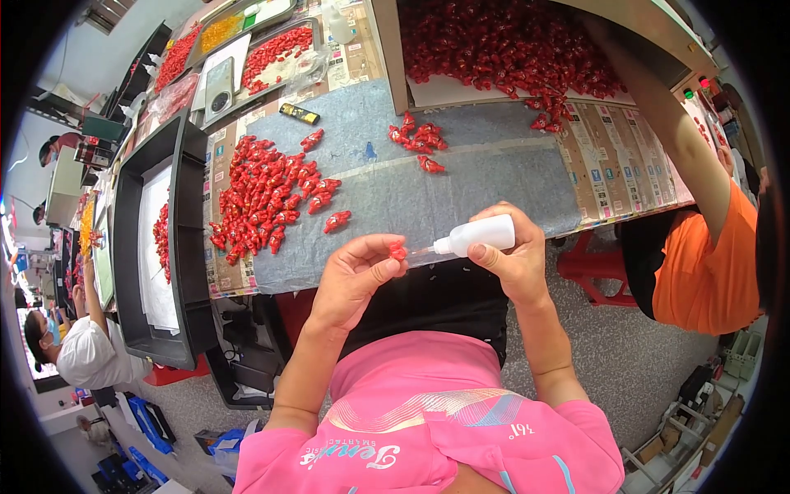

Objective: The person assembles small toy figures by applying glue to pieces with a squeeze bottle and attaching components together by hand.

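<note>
My left hand (pixel 355 272) pinches a small red piece (pixel 398 249) between thumb and fingers, just over the table's near edge. My right hand (pixel 510 255) grips a white squeeze bottle (pixel 481 234) lying sideways, its thin nozzle touching the red piece. A heap of the same small red pieces (pixel 267 196) lies on the grey-blue mat (pixel 428 189) to the left of my hands. A smaller cluster of red pieces (pixel 418 138) lies farther back, and one lone piece (pixel 336 220) sits near my left hand.
A black tray (pixel 185 189) with white paper and red pieces stands at the left. A big bin full of red pieces (pixel 502 45) sits at the back. A person in orange (pixel 708 247) reaches into it from the right. Metal trays (pixel 280 49) and a black lighter-like object (pixel 298 114) lie far left.
</note>
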`<act>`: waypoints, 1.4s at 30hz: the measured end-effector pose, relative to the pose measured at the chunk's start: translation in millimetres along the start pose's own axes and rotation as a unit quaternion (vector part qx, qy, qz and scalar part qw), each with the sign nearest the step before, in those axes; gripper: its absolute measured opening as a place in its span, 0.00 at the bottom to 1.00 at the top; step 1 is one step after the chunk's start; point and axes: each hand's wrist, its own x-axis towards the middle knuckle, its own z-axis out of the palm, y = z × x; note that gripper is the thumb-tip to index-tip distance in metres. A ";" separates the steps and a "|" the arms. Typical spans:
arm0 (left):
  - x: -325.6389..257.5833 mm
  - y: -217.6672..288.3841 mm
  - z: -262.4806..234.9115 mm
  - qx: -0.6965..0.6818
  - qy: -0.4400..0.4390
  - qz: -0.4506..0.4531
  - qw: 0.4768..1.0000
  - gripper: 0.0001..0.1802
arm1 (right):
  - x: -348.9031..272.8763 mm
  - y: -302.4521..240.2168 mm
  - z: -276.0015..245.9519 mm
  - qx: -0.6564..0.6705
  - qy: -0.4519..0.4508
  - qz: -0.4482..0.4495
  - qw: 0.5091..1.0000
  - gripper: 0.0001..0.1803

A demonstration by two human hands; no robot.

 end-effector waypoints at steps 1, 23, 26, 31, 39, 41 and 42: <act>0.2 -0.9 -0.4 0.000 -0.002 0.005 1.000 0.17 | -0.6 -0.9 0.3 -0.001 0.000 0.001 1.000 0.16; 1.4 -0.1 1.0 0.005 -0.010 0.010 1.000 0.13 | -1.5 3.5 6.5 0.019 0.010 0.012 1.000 0.17; 0.8 0.4 0.7 0.004 -0.013 0.008 1.000 0.14 | -1.3 4.2 6.4 0.014 0.009 0.014 1.000 0.17; 0.5 1.2 0.7 0.001 -0.010 0.004 1.000 0.14 | 0.4 6.4 6.4 0.011 0.017 0.002 1.000 0.18; 1.3 1.3 0.0 -0.006 -0.017 0.008 1.000 0.13 | -0.7 3.5 5.3 0.015 0.028 -0.004 0.999 0.19; 0.3 2.4 0.7 -0.016 -0.006 0.019 1.000 0.13 | -0.1 2.8 5.5 0.063 0.054 0.048 0.995 0.20; 0.2 2.2 0.0 -0.016 -0.007 0.020 1.000 0.13 | 1.1 3.4 5.9 0.063 0.054 0.047 0.995 0.20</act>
